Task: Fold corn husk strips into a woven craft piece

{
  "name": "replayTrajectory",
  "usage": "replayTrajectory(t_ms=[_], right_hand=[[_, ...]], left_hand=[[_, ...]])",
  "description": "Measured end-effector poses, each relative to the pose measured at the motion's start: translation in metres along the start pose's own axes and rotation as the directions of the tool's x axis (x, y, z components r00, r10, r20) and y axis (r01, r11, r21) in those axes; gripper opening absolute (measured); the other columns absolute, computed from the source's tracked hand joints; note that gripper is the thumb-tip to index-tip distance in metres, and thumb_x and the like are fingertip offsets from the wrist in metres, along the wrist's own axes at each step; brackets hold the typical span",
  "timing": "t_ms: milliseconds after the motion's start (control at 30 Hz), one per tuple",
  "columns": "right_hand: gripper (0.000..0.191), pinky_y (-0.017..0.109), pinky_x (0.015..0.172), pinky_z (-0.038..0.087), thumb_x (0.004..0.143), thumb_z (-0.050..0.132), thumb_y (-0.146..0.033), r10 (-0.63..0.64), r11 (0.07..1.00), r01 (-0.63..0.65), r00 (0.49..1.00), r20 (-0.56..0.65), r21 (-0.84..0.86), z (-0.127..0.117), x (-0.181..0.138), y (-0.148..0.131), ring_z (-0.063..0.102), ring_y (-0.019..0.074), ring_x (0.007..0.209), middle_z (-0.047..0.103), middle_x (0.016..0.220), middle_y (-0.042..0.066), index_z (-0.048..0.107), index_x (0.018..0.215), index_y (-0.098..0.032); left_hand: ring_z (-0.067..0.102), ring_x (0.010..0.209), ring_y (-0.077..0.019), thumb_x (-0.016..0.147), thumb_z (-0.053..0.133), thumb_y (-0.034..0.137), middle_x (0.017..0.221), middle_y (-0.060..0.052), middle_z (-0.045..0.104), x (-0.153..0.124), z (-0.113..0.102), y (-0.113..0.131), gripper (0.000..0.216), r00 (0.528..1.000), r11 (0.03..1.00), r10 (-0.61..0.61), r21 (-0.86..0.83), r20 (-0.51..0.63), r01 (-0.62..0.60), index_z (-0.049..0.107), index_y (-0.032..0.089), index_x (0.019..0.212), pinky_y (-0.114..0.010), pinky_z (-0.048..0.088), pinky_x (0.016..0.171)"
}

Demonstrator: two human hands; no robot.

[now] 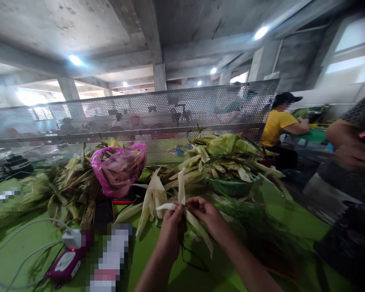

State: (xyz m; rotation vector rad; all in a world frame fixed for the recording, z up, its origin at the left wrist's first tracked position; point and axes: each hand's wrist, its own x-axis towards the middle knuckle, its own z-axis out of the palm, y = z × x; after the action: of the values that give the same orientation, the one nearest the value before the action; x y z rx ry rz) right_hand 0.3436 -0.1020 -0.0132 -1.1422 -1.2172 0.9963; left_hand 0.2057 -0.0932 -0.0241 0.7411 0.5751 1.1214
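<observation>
Pale corn husk strips [181,188] meet at a point between my two hands, with one end upright, one to the left and one hanging down to the right. My left hand [174,222] is closed, pinching the strips where they meet. From the other side, my right hand [204,211] pinches at the same spot with curled fingers; the exact grip is partly hidden. A dark cord [193,257] loops below my hands. Just left of them stands a folded bundle of light husks [152,196].
Behind lie a husk pile [228,156] in a green basket [231,187], a pink plastic bag [118,172] and darker husks [69,188]. A purple power strip [65,263] sits front left. Green strands [255,219] lie right. A perforated metal screen [158,117] stands beyond. Other people sit at right.
</observation>
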Motion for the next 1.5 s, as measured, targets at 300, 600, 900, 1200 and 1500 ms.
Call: replayTrajectory(t_ms=[300,600,900,1200,1500], right_hand=[[0.019,0.025,0.058,0.039,0.078,0.064,-0.035,-0.065,0.961,0.065,0.998,0.009,-0.267,0.011,-0.013,-0.005,0.049,0.0144,0.06,0.052,0.061,-0.004,0.055,0.068,-0.021],[0.023,0.03,0.075,0.047,0.085,0.058,-0.026,-0.285,0.826,0.28,0.956,0.067,-0.49,0.011,-0.02,-0.018,0.06,0.0199,0.083,0.064,0.092,0.004,0.067,0.106,-0.024],[0.008,0.027,0.069,0.043,0.079,0.061,-0.015,-0.325,0.812,0.348,0.936,0.131,-0.468,0.019,-0.029,-0.032,0.053,0.0171,0.076,0.054,0.082,0.001,0.064,0.081,-0.022],[0.006,0.027,0.072,0.044,0.081,0.066,-0.024,-0.375,0.865,0.409,0.912,0.167,-0.291,0.011,-0.032,-0.042,0.055,0.0167,0.075,0.057,0.079,-0.001,0.062,0.077,-0.024],[0.01,0.03,0.076,0.049,0.076,0.068,-0.035,-0.265,0.916,0.234,0.963,-0.054,-0.326,0.004,-0.016,-0.027,0.064,0.021,0.078,0.068,0.078,0.001,0.067,0.076,-0.024]], left_hand=[[0.026,0.042,-0.0016,0.065,0.081,0.05,0.072,0.004,0.059,0.008,-0.004,0.006,0.051,0.987,0.993,0.099,-0.048,-0.13,-0.106,0.055,0.018,0.097,-0.018,0.018,0.042],[0.05,0.062,-0.0137,0.072,0.074,0.04,0.067,0.0,0.06,0.01,-0.005,-0.004,0.027,0.945,0.891,0.314,0.375,-0.097,-0.257,0.064,0.017,0.079,-0.023,0.037,0.056],[0.05,0.068,-0.0182,0.079,0.055,0.02,0.071,-0.003,0.063,0.002,0.001,-0.02,0.012,0.943,0.696,0.309,0.647,0.121,-0.311,0.065,0.018,0.072,-0.028,0.035,0.063],[0.037,0.055,-0.0089,0.068,0.065,0.025,0.062,0.006,0.046,0.009,-0.008,-0.003,0.016,0.992,0.989,0.123,0.09,-0.03,-0.119,0.054,0.02,0.078,-0.021,0.028,0.054],[0.034,0.05,-0.0065,0.06,0.068,0.021,0.06,0.005,0.043,0.003,0.003,0.012,0.017,0.993,0.983,-0.041,-0.175,0.111,0.06,0.057,0.017,0.072,-0.02,0.026,0.049]])
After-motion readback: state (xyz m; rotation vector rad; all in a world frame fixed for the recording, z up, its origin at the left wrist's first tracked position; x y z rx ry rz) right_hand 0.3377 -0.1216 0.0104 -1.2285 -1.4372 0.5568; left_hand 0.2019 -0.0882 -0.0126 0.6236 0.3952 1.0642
